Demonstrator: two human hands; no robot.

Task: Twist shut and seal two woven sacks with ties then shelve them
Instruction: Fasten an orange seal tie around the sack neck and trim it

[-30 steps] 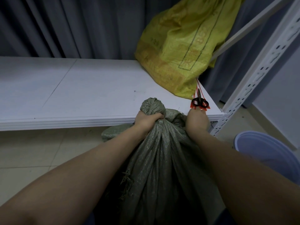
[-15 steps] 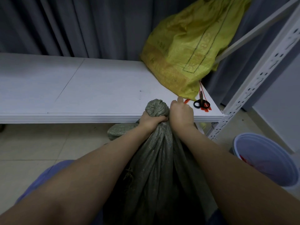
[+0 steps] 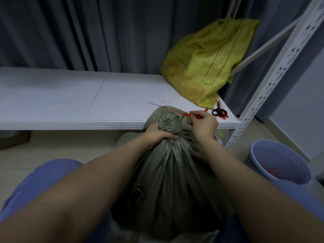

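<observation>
Left hand (image 3: 158, 134) grips twisted neck of grey-green sack (image 3: 175, 181), near centre, just in front of shelf (image 3: 70, 102) edge. Right hand (image 3: 203, 125) pinches red tie (image 3: 173, 111) by thick end; thin tail points left over sack top. Yellow sack (image 3: 205, 67) stands on shelf, far right; scissors (image 3: 219, 112) just beside it. Bucket (image 3: 280, 162) on floor, right.

6 o'clock: olive-grey sack (image 3: 168, 172), dark pleat streaks. 1 o'clock: yellow sack (image 3: 206, 62), orange band, dark printed rectangle. Centre: red tie (image 3: 184, 114). 9 o'clock: white shelf (image 3: 70, 95). 3 o'clock: black scissors (image 3: 219, 112). 11 o'clock: grey curtain (image 3: 87, 32). 4 o'clock: pale blue bucket (image 3: 280, 162), red inside.
</observation>
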